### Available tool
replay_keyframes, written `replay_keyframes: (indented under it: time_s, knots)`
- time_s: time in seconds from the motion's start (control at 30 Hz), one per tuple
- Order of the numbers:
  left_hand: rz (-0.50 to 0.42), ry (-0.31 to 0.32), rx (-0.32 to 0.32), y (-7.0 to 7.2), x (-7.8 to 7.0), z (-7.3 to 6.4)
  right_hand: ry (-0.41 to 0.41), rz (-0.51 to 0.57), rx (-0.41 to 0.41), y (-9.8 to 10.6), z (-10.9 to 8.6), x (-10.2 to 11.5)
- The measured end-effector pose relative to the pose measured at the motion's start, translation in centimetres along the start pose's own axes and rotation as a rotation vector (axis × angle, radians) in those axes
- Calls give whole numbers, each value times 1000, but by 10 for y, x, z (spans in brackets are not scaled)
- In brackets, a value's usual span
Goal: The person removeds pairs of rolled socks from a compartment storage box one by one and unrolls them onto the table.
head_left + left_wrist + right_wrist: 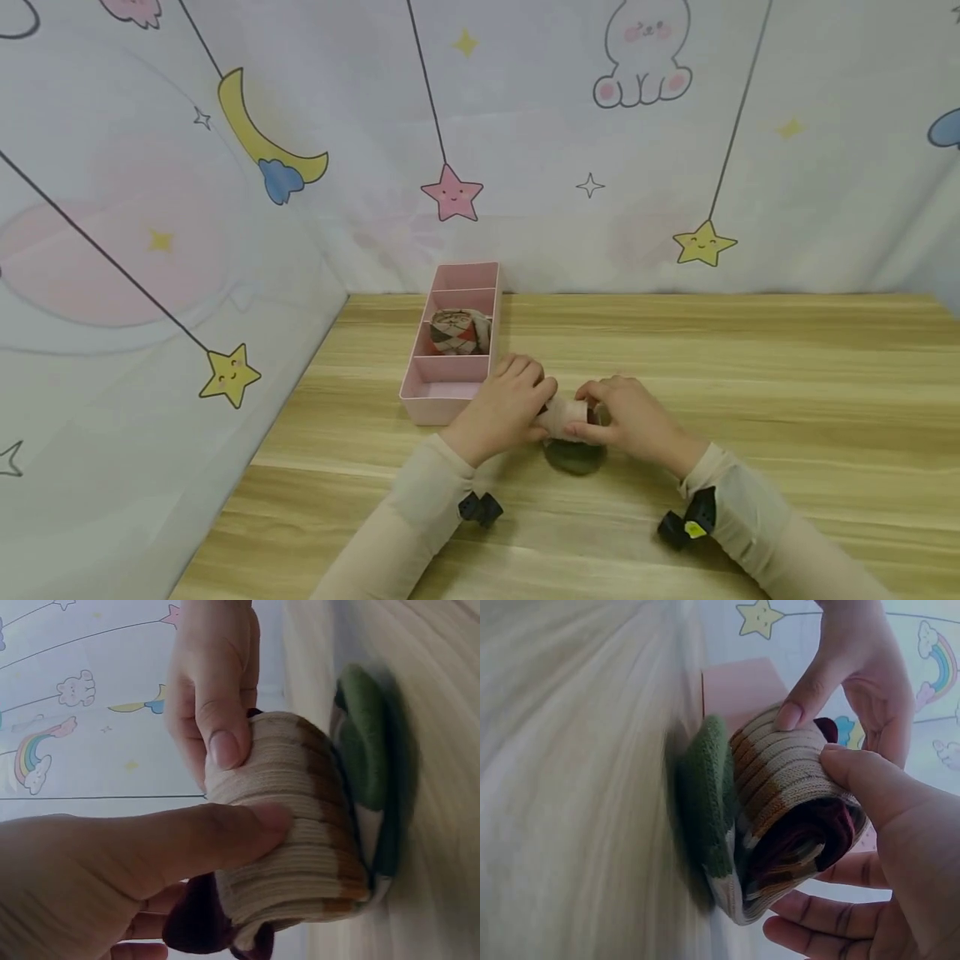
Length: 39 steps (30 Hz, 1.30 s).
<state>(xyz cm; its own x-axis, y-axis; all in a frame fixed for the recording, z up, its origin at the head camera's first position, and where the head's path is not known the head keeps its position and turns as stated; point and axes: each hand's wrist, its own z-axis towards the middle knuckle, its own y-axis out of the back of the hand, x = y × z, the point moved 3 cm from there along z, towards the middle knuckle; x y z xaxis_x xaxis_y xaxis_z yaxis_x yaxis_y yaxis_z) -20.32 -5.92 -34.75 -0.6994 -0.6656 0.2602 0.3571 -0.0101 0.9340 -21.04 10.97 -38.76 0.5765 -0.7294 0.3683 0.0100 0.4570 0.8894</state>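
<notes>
A ribbed beige and brown sock (564,418) is partly rolled up between my two hands, with maroon cloth showing inside the roll in the right wrist view. Its green end (705,796) trails out along the tabletop beneath. My left hand (508,410) grips the roll's left side, thumb on the ribbing and fingers behind. From the other side my right hand (641,423) holds the roll with thumb in front and fingers at the back. In the left wrist view both thumbs press on the ribbed sock (289,825).
A pink divided box (442,410) stands on the wooden table (750,375), just beyond my left hand. One of its middle compartments holds a rolled argyle sock (453,335). A printed cloth backdrop (540,242) hangs behind and to the left of the table.
</notes>
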Motion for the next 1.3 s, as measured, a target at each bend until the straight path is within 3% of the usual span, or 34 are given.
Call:
replay_keyframes:
  time_s: [0.33, 0.6, 0.73, 0.83, 0.93, 1.0, 1.07, 1.17, 1.3]
  knots:
    - [-49, -22, 38, 9, 3, -4, -3, 107, 40, -3, -1, 10]
    - [-122, -6, 2, 1, 8, -1, -56, 58, 25, -5, 1, 6]
    - [-142, 4, -9, -1, 11, 0, -39, 0, -59, -2, 2, 6]
    - [-144, 19, -31, -3, 13, 0, 51, -36, -196, 3, 3, 9]
    - [-136, 37, -58, -6, 16, 1, 240, -58, -321, 8, 4, 15]
    - [-129, 45, -75, -8, 17, 1, 373, -86, -363, 8, 4, 19]
    - [-126, 48, -94, -9, 18, 1, 453, -107, -377, 7, 4, 22]
    - [-129, 60, -123, -8, 18, 1, 464, -149, -371, 4, 4, 22]
    - [-128, 86, -143, -8, 19, 1, 390, -171, -336, 2, 4, 18]
